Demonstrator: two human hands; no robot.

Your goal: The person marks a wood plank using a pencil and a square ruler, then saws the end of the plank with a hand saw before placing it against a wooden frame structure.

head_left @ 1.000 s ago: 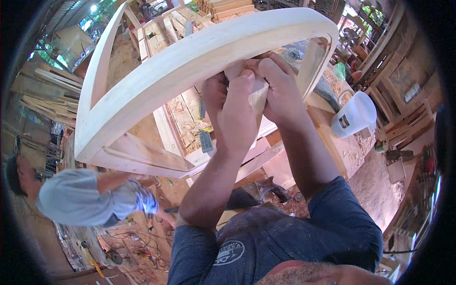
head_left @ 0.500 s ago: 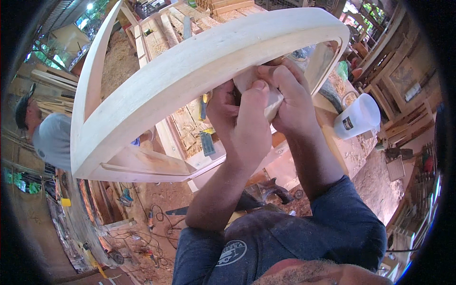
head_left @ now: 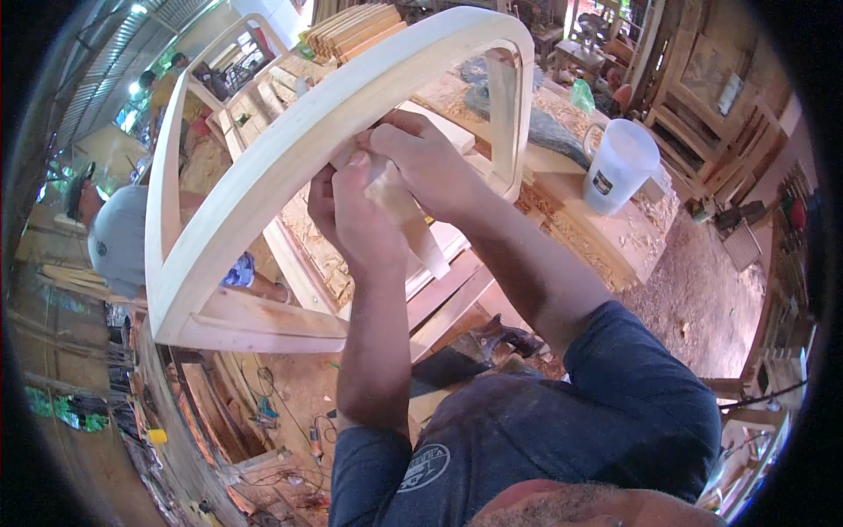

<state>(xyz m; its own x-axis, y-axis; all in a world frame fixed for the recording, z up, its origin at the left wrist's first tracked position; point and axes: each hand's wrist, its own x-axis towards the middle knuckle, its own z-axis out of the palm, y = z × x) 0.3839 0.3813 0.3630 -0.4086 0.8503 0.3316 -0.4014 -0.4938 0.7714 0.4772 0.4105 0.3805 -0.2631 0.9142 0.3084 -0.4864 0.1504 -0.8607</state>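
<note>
A large curved frame of pale bare wood (head_left: 290, 114) arches across the middle, in front of my chest. Through its opening reach both of my hands, side by side and closed. My left hand (head_left: 356, 206) has its thumb pressed on the upper end of a pale wooden bar (head_left: 408, 220). From above and the right, my right hand (head_left: 417, 154) grips the same bar, thumb and fingers close to the left thumb. The bar slants down toward me below the hands. My fingertips and the bar's far end are partly hidden, so whether it joins the frame I cannot tell.
A translucent white plastic jug (head_left: 622, 167) stands on the shaving-strewn workbench (head_left: 606, 233) at right. Stacked wooden strips (head_left: 356, 31) lie at the back. At left is a person in a grey shirt (head_left: 123, 237); another person (head_left: 162, 97) is farther off. Cords and tools lie on the floor.
My hands have shifted left in the picture, with the bar between them, and more of the bar shows. The view has turned, and the frame appears steeper.
</note>
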